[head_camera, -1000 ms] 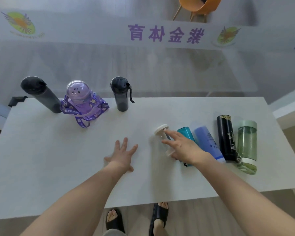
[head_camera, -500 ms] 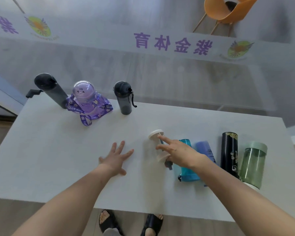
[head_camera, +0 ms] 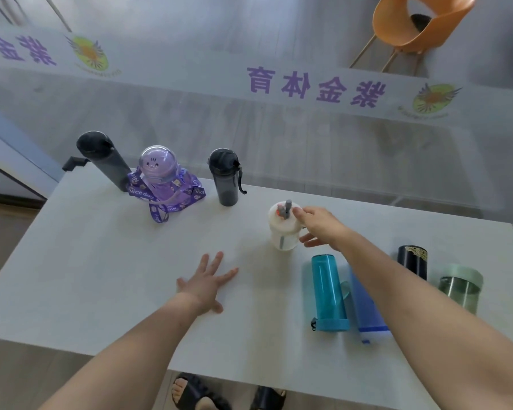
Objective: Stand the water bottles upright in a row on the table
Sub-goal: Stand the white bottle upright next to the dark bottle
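At the table's [head_camera: 101, 276] far left three bottles stand upright: a tall dark grey bottle [head_camera: 105, 161], a purple dome-lidded bottle [head_camera: 160, 176] with a printed strap, and a smaller dark bottle [head_camera: 224, 179]. To their right a white bottle [head_camera: 283, 229] with a grey spout stands upright, my right hand [head_camera: 320, 227] wrapped around its right side. Lying flat near me are a teal bottle [head_camera: 328, 291], a blue bottle [head_camera: 365, 309] partly under my forearm, a black bottle [head_camera: 412, 261] and a green bottle [head_camera: 461, 287]. My left hand [head_camera: 206, 284] rests flat, fingers spread.
A frosted glass wall with purple lettering runs right behind the table's far edge. An orange chair [head_camera: 415, 28] stands beyond it. My sandalled feet [head_camera: 196, 392] show below the table's near edge.
My right hand lifted the white bottle from lying flat and set it upright farther back, right of the small dark bottle. The left hand stayed flat on the table.
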Demonstrator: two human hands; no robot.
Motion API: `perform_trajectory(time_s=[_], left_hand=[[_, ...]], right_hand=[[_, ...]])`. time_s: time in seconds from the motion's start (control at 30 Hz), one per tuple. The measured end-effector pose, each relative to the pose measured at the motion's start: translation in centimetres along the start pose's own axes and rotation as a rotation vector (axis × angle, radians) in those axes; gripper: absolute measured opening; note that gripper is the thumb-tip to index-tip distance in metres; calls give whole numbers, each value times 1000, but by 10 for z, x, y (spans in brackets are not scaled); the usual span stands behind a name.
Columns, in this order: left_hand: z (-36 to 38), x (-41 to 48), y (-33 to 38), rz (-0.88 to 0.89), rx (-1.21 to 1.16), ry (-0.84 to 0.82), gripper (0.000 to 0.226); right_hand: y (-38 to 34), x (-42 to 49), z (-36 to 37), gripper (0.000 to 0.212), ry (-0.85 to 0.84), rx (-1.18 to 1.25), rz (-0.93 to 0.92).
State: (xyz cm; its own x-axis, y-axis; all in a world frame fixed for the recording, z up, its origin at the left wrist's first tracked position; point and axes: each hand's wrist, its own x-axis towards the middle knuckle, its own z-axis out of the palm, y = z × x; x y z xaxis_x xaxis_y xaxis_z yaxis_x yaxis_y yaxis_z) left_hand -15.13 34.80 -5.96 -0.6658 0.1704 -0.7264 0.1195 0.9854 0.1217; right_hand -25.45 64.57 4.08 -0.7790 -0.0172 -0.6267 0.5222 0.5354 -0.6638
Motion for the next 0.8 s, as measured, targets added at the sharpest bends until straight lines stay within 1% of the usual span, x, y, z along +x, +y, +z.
perform_trajectory(time_s=[0.17, 0.23, 0.27, 0.37, 0.4, 0.43, 0.5, 0.53, 0.6, 0.67, 0.77, 0.8], left_hand=[[1, 2, 0, 4, -1, 2, 111], [1, 1, 0, 5, 5, 5, 112], [1, 1, -1, 7, 10, 6, 112], [2, 1, -1, 11, 15, 3, 112], [2, 0, 0, 11, 14, 3, 111], [1, 0, 0, 12, 12, 2, 110], [1, -1, 1, 15, 9, -3, 109], [1, -1, 1, 18, 8, -3, 109], [1, -1, 1, 20, 0, -3, 110], [1, -1, 0, 21, -6, -1, 110], [1, -2, 1, 20, 0, -3, 109], [1, -2, 2, 19, 4, -4, 109]], right_hand=[[15, -9, 4, 43, -19, 61, -2], [20, -10, 8, 41, 17, 53, -37], [22, -10, 10, 41, 78, 38, -76], [20, -15, 18, 44, 344, -40, -236], [15, -19, 21, 49, 406, -120, -283], [9, -22, 24, 58, 443, -258, -328], [0, -23, 32, 78, 466, -576, -381], [-3, -21, 35, 82, 459, -692, -385], [-8, -16, 37, 79, 418, -765, -377], [-12, -11, 32, 80, 344, -749, -387], [-15, -11, 20, 94, 142, -682, -403], [-16, -12, 17, 96, 90, -663, -413]])
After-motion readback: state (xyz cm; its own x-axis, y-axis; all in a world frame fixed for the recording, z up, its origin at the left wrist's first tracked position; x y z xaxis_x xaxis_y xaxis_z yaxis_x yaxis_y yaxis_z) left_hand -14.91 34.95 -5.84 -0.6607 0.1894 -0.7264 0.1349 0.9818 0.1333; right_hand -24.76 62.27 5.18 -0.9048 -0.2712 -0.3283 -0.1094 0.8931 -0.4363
